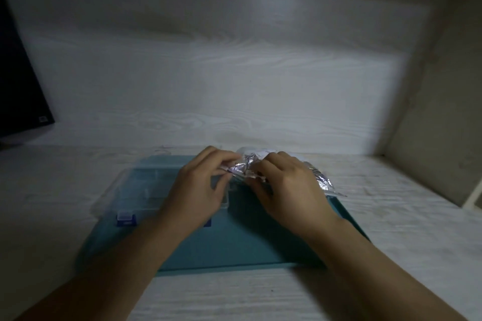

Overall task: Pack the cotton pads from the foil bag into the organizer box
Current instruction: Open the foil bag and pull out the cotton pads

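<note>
Working at the foil bag (260, 164) above the organizer box (146, 190) on the bench (391, 216); left hand (200, 187) and right hand (287, 190) fingers pinching its crumpled mouth. No cotton pads visible yet; packing seemingly not begun; box lid apparently shut.

Both hands hold the crinkled silver foil bag (322, 179) above a teal flat mat (234, 242) on the pale wood-grain worktop (391, 255). The left hand (198, 190) pinches its left end, the right hand (289, 190) grips its middle. A clear plastic organizer box (135, 190) with blue latches lies at left.
</note>
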